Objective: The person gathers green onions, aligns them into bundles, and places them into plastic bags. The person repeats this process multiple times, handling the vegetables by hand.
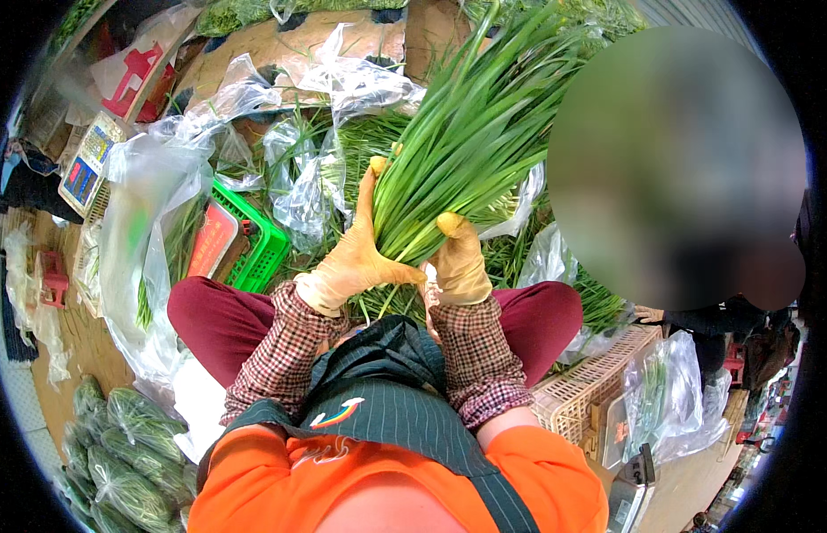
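A thick bunch of long, flat-leaved greens, which look like garlic chives (477,126), spreads up and to the right from between my hands. My left hand (360,250), in a yellowish rubber glove, cups the lower left side of the bunch, thumb and fingers spread around it. My right hand (461,256), gloved alike, closes on the stem ends at the lower right; part of its fingers is hidden. More loose greens (380,133) lie beneath and behind the bunch, partly under clear plastic bags (307,193).
A green plastic basket (270,250) stands left, near a scale (90,166). Bagged greens (130,460) are piled lower left. A beige crate (587,386) stands right, beside a bag of greens (660,386). Another person's hand (649,314) shows beyond it, next to a blurred area.
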The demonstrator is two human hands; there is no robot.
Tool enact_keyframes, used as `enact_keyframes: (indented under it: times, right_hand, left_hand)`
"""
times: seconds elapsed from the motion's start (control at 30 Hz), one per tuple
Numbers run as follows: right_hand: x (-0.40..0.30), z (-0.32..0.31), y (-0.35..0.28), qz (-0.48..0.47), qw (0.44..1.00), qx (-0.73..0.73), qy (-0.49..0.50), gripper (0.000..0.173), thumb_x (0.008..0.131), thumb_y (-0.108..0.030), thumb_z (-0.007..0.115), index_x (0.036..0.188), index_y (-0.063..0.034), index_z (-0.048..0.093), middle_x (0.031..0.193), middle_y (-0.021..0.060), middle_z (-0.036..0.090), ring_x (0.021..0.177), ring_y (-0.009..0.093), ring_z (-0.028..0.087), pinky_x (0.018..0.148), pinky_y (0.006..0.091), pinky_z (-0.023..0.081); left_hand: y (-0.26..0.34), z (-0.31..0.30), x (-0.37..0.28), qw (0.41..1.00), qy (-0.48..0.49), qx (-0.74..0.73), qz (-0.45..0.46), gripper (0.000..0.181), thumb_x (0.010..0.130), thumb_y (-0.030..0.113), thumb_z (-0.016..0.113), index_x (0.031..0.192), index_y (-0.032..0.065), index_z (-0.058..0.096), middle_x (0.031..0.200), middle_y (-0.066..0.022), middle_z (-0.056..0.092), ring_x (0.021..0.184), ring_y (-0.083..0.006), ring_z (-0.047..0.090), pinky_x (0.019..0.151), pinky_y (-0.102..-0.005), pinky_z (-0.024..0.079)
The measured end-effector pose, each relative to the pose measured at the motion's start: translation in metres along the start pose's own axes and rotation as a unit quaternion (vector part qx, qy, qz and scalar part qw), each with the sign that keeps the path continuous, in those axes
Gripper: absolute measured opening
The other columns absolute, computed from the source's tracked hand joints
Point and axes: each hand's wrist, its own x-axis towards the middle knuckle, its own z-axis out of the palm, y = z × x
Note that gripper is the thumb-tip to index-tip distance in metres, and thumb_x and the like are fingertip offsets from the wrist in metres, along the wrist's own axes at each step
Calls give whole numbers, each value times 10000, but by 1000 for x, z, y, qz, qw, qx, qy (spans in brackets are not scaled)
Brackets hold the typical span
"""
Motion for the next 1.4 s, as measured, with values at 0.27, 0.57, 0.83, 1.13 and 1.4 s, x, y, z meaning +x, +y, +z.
enact_keyframes:
  times: [0.27, 0.57, 0.83, 1.13, 1.4]
  right_hand:
    - [-3, -75, 18, 36, 989, 17, 144, 394, 791, -261, 655, 1098, -30, 568, 1056, 77, 605, 971, 179, 558, 878, 310, 437]
    - [-34, -143, 73, 253, 852, -271, 371, 543, 751, -458, 679, 1043, -4, 619, 1017, 134, 625, 890, 229, 572, 817, 325, 441]
    - [-37, -186, 91, 168, 938, 124, 277, 413, 905, -226, 448, 1224, 36, 432, 1209, 141, 518, 1082, 265, 507, 1007, 385, 340]
    - [-49, -173, 77, 268, 910, -59, 310, 491, 886, -430, 442, 1112, -7, 552, 986, 133, 628, 824, 263, 609, 752, 388, 482]
    - [-28, -164, 45, -41, 623, -705, 336, 136, 744, -166, 654, 836, -75, 614, 953, 102, 595, 867, 263, 548, 792, 383, 425]
  left_hand:
    - [-46, 22, 21, 981, 101, -61, -156, 732, 542, 11, 796, 1171, 6, 421, 1064, -102, 558, 921, -174, 568, 768, -296, 493]
    - [-213, -1, 7, 959, 10, -45, -281, 621, 610, 5, 747, 1175, 0, 491, 1031, -99, 600, 888, -197, 595, 716, -314, 501]
    - [-193, -25, 7, 846, 146, -207, -469, 418, 826, 336, 584, 1120, 42, 547, 1032, -74, 600, 918, -202, 562, 806, -341, 449]
    - [-212, 6, -17, 669, 64, -641, -371, 534, 853, 420, 524, 1222, 35, 490, 1173, -178, 558, 1047, -384, 547, 841, -586, 450]
    - [-209, 12, -12, 680, 110, -611, -391, 338, 845, 149, 558, 1109, -53, 504, 1033, -240, 586, 985, -410, 572, 740, -491, 543]
